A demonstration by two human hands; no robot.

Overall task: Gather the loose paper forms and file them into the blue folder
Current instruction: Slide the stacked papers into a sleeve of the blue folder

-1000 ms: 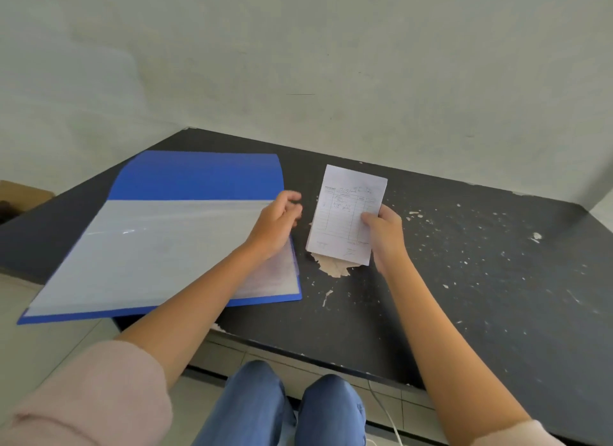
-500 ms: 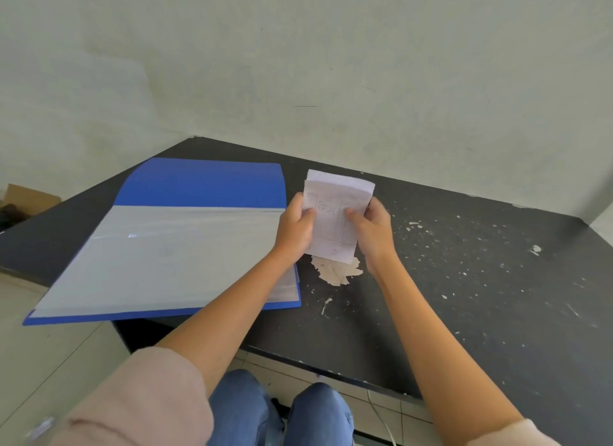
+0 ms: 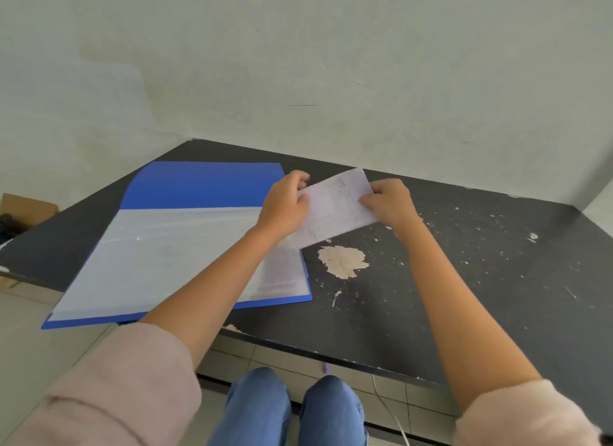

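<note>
1. Paper form (image 3: 335,210): I see it lifted off the desk (image 3: 481,296), tilted, and held at both ends. Its print is too blurred for me to read.
2. Left hand (image 3: 285,208): the fingers are curled, and thumb and fingertips pinch the form's left end.
3. Right hand (image 3: 389,201): the fingers are curled over the form's right end and grasp it.
4. Position: the form hangs over the right edge of the blue folder (image 3: 202,183), toward the desk's far edge. I cannot tell whether its low corner touches the clear sleeve (image 3: 159,260).
5. The folder lies open on the desk's left part, sleeve side up. Its near left corner overhangs the desk's near edge.
6. The desk surface is dark and chipped. A pale worn patch (image 3: 343,261) lies just right of the folder, beneath the form.
</note>
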